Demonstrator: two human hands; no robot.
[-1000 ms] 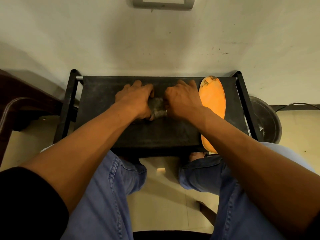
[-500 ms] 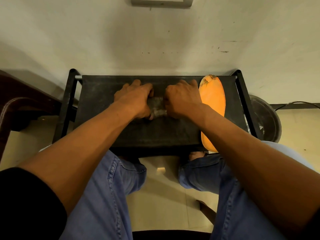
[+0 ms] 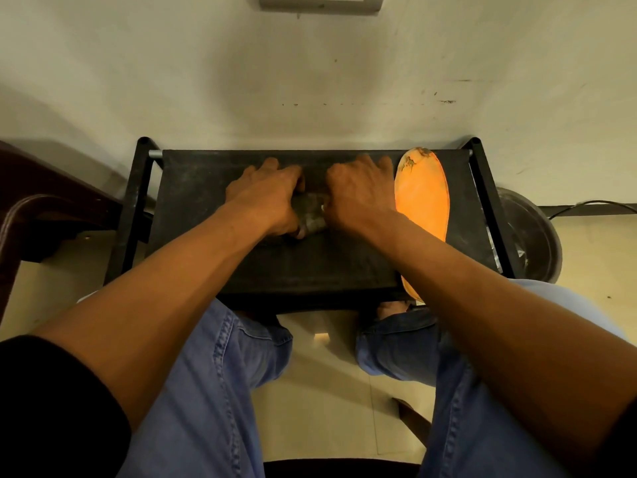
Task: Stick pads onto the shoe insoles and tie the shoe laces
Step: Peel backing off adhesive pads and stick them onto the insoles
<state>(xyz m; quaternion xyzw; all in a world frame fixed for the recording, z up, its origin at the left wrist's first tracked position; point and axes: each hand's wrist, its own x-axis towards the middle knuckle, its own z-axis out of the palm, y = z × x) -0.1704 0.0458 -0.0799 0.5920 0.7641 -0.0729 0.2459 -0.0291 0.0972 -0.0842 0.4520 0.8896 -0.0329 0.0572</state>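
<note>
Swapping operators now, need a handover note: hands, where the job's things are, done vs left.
Left hand: fingers curled on a small grey piece mid-table.
Right hand: grips the same piece from the other side; whether it is a pad cannot be told.
Orange insole: flat on the right side of the black table, near end hanging over the front edge, partly under the right forearm.
Done: no pad visible on the insole.
Left: stick the pads, tie laces. No shoe or laces in view.
</note>
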